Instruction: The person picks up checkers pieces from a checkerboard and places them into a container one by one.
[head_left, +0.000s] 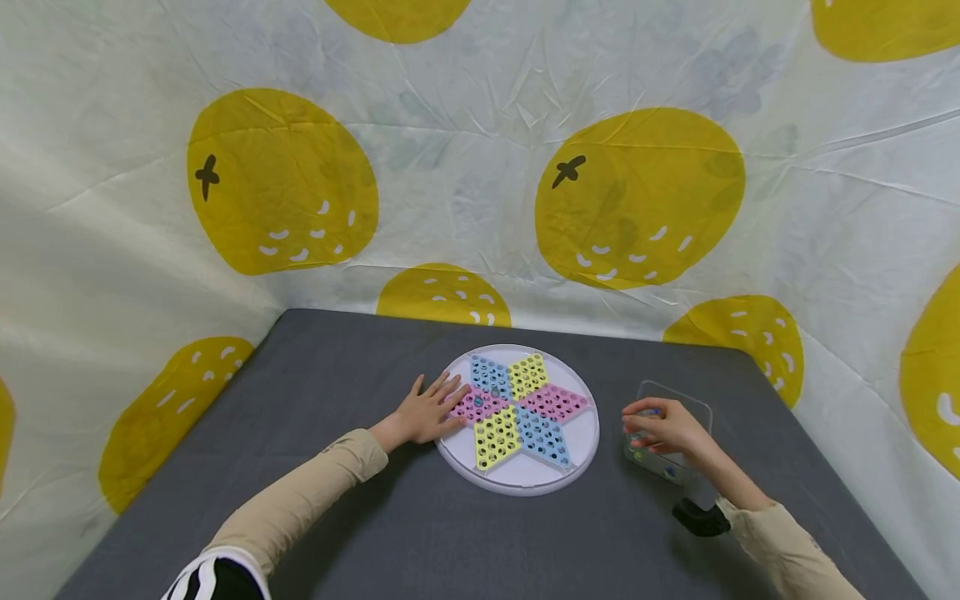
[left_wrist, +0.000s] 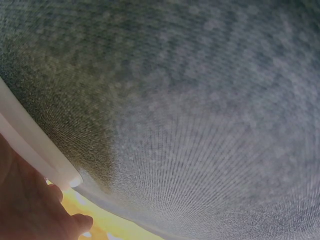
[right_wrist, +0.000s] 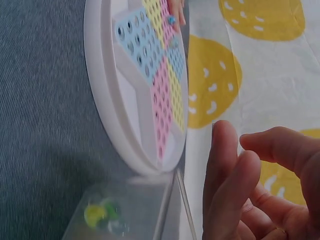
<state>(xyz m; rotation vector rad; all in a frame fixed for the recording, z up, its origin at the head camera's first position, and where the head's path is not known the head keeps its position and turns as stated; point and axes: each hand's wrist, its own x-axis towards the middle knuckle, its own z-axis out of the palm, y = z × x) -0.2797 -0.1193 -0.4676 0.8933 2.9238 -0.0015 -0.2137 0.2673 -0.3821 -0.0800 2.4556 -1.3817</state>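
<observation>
A round white Chinese checkers board (head_left: 585, 450) carries a star of pink, yellow and blue hole-filled sections. Near its left side sit a teal marble (head_left: 478, 402) on pink and a paler marble (head_left: 495, 392) on blue. My left hand (head_left: 427, 412) rests with spread fingers over the board's left rim. To the right, my right hand (head_left: 663, 427) hovers over a clear plastic box (head_left: 708, 412) with its fingers loosely bent. The right wrist view shows no marble between those fingertips (right_wrist: 250, 162). Inside the box are green, yellow and blue marbles (right_wrist: 97, 215), partly hidden by the hand.
A dark grey cloth covers the table (head_left: 480, 542). Behind and beside it hangs a white curtain (head_left: 450, 192) with large yellow fruit prints. A black strap-like piece (head_left: 701, 518) sits by the right cuff, close to the box.
</observation>
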